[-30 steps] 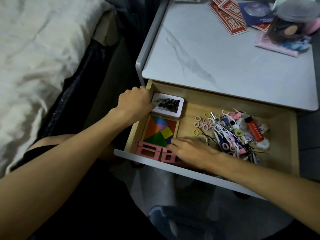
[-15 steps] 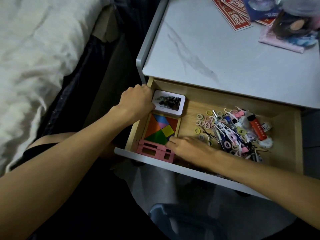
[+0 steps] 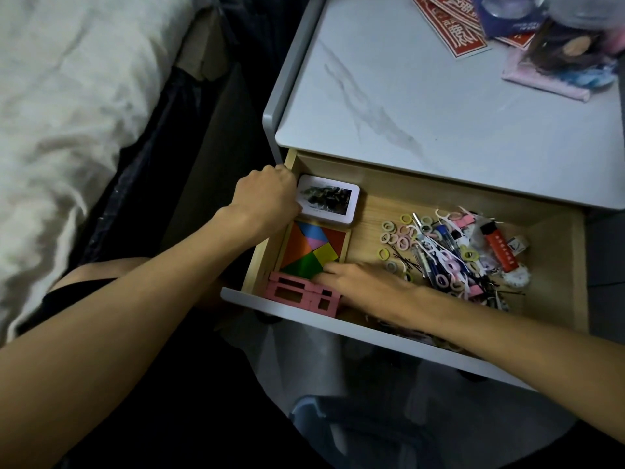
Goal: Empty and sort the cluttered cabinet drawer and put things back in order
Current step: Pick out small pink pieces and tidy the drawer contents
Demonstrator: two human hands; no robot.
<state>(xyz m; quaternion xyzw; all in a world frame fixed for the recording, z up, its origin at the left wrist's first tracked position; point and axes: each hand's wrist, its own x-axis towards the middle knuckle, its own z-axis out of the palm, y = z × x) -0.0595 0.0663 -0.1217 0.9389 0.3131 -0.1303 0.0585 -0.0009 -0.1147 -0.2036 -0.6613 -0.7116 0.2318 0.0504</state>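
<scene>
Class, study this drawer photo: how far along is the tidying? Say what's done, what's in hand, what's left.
Done: tin, tangram and pink blocks sit lined along the drawer's left side. In hand: the right hand touches the blocks with flat fingers; the left hand is curled at the tin's edge. Left: the jumbled pile of hair ties, pens and pins on the right is unsorted.

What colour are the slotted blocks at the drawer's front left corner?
The slotted rectangular blocks are pink; the head view shows them best.
</scene>
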